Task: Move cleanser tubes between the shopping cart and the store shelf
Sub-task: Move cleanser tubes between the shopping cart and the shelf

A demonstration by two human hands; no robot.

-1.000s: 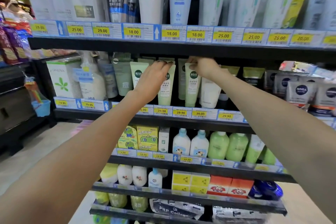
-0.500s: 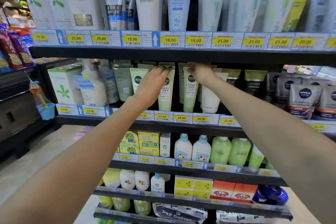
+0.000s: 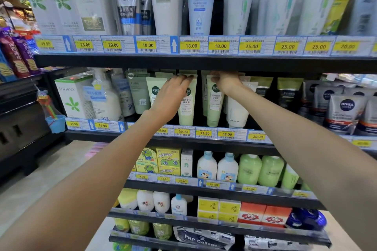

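Store shelf (image 3: 183,63) is standing stocked, second tier. Left hand (image 3: 173,96) is lying with fingers together over the top of a pale green cleanser tube (image 3: 186,106). Right hand (image 3: 226,83) is pinching the crimp of the neighbouring green tube (image 3: 214,104), just right of the left fingertips.

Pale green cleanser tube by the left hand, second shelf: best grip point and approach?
Grip the green tube at its flat crimped top end, from the front. It stands cap-down with the wide flat seam up, just under the shelf above, so coming from above looks blocked. Neighbouring tubes crowd both sides, which leaves the front face free. The left hand already has its fingers at that top edge; pinch front to back.
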